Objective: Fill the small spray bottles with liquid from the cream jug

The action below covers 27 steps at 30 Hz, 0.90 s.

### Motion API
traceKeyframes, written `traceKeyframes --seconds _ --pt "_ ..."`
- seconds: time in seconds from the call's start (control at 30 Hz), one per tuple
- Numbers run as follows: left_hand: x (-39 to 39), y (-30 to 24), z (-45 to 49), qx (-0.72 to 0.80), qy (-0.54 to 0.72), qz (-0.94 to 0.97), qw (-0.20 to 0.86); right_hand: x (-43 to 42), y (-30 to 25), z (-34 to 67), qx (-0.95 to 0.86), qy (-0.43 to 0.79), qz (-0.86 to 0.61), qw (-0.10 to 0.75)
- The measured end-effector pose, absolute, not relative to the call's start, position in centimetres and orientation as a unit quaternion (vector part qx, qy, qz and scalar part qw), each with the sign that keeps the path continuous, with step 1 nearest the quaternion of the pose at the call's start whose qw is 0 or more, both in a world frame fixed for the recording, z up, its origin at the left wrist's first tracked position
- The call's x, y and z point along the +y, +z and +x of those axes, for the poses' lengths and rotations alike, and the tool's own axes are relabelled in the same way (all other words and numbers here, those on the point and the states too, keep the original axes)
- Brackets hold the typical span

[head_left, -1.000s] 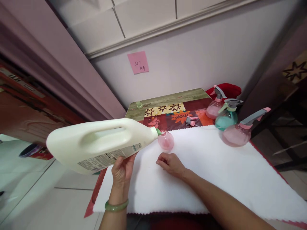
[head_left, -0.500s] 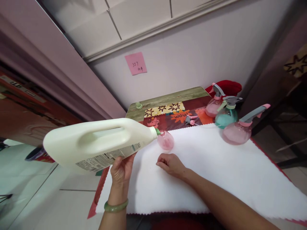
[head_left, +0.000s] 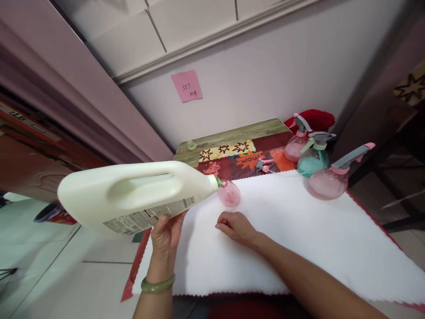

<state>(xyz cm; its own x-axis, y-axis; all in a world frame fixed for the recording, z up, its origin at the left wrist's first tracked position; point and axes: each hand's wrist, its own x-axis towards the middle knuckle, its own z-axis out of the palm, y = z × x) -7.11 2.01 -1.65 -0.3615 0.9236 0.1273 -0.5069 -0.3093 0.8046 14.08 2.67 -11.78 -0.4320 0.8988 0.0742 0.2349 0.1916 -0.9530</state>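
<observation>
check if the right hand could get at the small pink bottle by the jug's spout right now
Probably yes: the loosely curled right hand lies close to the small pink bottle, with only white cloth between. The big jug in the left hand crowds just the bottle's neck, leaving its body free.

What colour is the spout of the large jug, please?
The spout is green, best seen in the head view.

- I see a pale wall [head_left: 245,84] across the upper middle, a pink note [head_left: 186,86] stuck to it.
- A mauve curtain [head_left: 66,75] slants through my upper left.
- Pale floor tiles [head_left: 96,283] lie lower left.
- Dark furniture [head_left: 395,161] stands at my right edge, where the light dims.
</observation>
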Motion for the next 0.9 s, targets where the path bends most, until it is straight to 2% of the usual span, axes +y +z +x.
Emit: traceKeyframes --seconds 0.9 --pt "1.83 -1.01 -6.76 0.341 0.745 0.302 0.487 2.71 -11.77 14.28 -0.689 0.498 -0.403 0.337"
